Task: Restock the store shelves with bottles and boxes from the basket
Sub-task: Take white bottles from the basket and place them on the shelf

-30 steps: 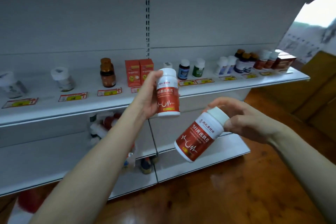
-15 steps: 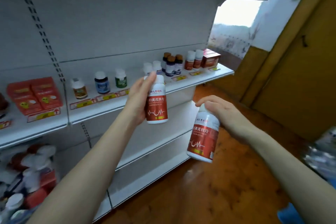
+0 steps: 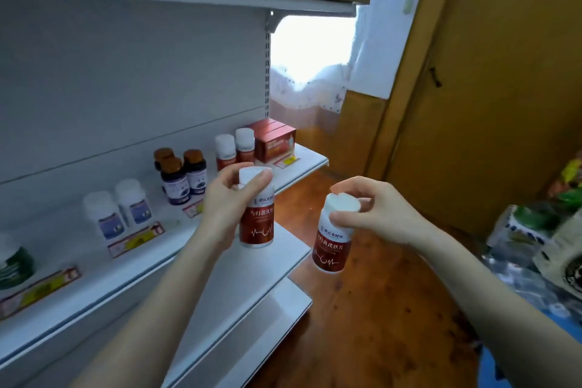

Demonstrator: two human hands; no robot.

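Observation:
I hold two matching white bottles with red labels in front of the white shelf (image 3: 302,164). My left hand (image 3: 225,208) grips one red-label bottle (image 3: 256,224) near its cap, upright, just before the shelf edge. My right hand (image 3: 374,214) pinches the second red-label bottle (image 3: 330,249) by its white cap, hanging over the wooden floor. Two like bottles (image 3: 234,149) stand on the shelf beside red boxes (image 3: 274,140) at its right end.
Dark bottles with brown caps (image 3: 181,178) and white bottles with purple labels (image 3: 118,211) line the shelf, price tags along its edge. A lower shelf (image 3: 267,309) juts out below. Packaged goods (image 3: 541,249) pile at the right. A wooden door (image 3: 491,88) stands behind.
My view swung right along the shelf toward its end. My left hand shifted up to the cap of its bottle, and the right bottle now hangs upright by its cap.

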